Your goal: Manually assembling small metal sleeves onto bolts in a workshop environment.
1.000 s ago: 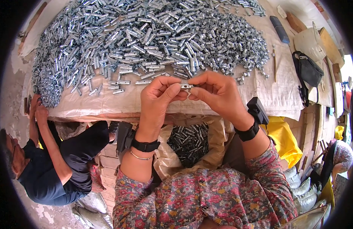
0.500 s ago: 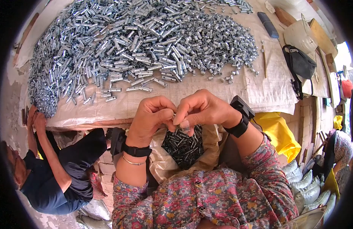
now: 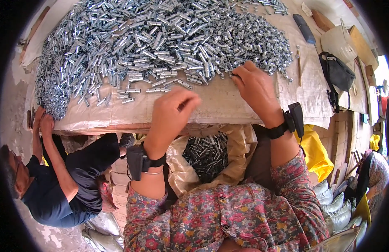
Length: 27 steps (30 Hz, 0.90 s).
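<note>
My right hand [image 3: 256,87] reaches to the front edge of a heap of short silver metal nuts [image 3: 249,40]. Its thumb and fingers are pinched together there; whatever they hold is too small to make out. Over the table's front edge hangs my left hand [image 3: 171,117], fingers curled and smeared by motion, so its grip cannot be read. Just beyond it lie long slotted metal sleeves [image 3: 161,56], heaped across the table. Below my hands, an open beige sack [image 3: 240,147] holds many dark, slender metal pieces [image 3: 205,157].
A sheet covers the table [image 3: 219,103]. At right lie a rod [image 3: 299,67], a dark blue case [image 3: 304,28], a black bag [image 3: 338,73] and a white bucket [image 3: 339,42]. A co-worker [image 3: 47,197] at left handles small parts. Yellow plastic [image 3: 314,153] hangs at right.
My hands, close together above the sack, have parted. The right has moved forward and right to the nuts; the left has shifted forward, staying near the table edge.
</note>
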Available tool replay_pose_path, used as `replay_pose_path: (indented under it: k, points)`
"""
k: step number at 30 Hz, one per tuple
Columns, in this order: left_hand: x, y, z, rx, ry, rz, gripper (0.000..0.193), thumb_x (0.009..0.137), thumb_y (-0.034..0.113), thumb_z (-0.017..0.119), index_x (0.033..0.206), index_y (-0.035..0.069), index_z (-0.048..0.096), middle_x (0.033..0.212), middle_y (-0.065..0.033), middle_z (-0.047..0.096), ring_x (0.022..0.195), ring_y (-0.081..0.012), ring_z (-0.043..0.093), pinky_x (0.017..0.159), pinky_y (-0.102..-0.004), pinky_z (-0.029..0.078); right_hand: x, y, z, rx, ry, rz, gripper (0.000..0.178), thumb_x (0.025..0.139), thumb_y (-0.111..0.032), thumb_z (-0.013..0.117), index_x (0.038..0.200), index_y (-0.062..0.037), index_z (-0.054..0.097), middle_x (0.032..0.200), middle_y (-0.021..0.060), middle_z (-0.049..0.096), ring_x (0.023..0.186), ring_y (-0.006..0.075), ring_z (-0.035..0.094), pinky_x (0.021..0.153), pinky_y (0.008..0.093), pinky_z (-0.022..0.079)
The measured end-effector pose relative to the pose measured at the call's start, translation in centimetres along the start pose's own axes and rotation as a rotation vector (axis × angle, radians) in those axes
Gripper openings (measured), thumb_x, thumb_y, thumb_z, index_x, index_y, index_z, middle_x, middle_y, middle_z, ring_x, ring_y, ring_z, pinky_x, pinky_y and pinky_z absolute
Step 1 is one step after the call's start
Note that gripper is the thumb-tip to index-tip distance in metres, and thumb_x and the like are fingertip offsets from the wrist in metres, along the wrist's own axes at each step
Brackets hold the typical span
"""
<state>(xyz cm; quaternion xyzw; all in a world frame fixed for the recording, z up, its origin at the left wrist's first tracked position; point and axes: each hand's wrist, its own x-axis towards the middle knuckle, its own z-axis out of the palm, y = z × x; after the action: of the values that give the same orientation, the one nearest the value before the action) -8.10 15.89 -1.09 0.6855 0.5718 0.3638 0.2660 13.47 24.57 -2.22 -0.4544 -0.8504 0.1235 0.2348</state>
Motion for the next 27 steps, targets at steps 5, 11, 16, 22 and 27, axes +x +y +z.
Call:
replay_pose_path:
  k: [5, 11, 16, 22, 27]
  points:
    - [1.3, -1.7, 0.8, 0.381, 0.228, 0.178, 0.013, 0.075, 0.003, 0.061, 0.088, 0.006, 0.061, 0.092, -0.0060, 0.058, 0.082, -0.0260, 0.057, 0.067, -0.0319, 0.046, 0.0, -0.4, 0.3, -0.114, -0.026, -0.060, 0.008, 0.075, -0.008, 0.058, 0.079, -0.0036, 0.053, 0.082, 0.0132, 0.050, 0.072, 0.0340, 0.055, 0.061, 0.0424, 0.045]
    - [1.8, -2.0, 1.2, 0.451, 0.179, 0.138, 0.013, 0.075, 0.005, 0.062, 0.087, 0.007, 0.059, 0.088, -0.0053, 0.056, 0.080, -0.0252, 0.056, 0.065, -0.0331, 0.046, 0.1, -0.4, -0.1, -0.050, -0.007, -0.021, 0.010, 0.075, -0.008, 0.059, 0.080, -0.0028, 0.053, 0.083, 0.0140, 0.052, 0.070, 0.0353, 0.055, 0.059, 0.0419, 0.045]
    - [1.6, -2.2, 1.5, 0.404, 0.213, 0.194, 0.015, 0.074, 0.007, 0.063, 0.088, 0.008, 0.059, 0.085, -0.0041, 0.056, 0.079, -0.0242, 0.056, 0.064, -0.0322, 0.046, 0.1, -1.6, -1.3, 0.466, -0.058, 0.233, 0.012, 0.075, -0.004, 0.063, 0.086, -0.0014, 0.057, 0.074, 0.0111, 0.061, 0.066, 0.0186, 0.062, 0.058, 0.0272, 0.047]
    - [0.9, -0.5, 2.1, -0.115, 0.196, -0.013, 0.013, 0.080, 0.005, 0.061, 0.093, 0.006, 0.058, 0.087, -0.0053, 0.060, 0.070, -0.0180, 0.060, 0.056, -0.0265, 0.046, -0.5, -2.6, -0.8, 1.001, -0.199, 0.306, 0.012, 0.082, -0.001, 0.061, 0.092, 0.0027, 0.055, 0.083, 0.0043, 0.061, 0.076, 0.0102, 0.062, 0.065, 0.0201, 0.049]
    - [0.0, 0.8, 2.4, -0.510, 0.091, -0.214, 0.013, 0.085, 0.007, 0.058, 0.097, 0.002, 0.055, 0.071, -0.0026, 0.058, 0.059, -0.0065, 0.056, 0.051, -0.0201, 0.043, -0.7, -4.0, -1.4, 0.959, -0.223, 0.249, 0.015, 0.082, -0.001, 0.061, 0.096, 0.0026, 0.056, 0.084, 0.0038, 0.061, 0.078, 0.0095, 0.061, 0.067, 0.0201, 0.048]
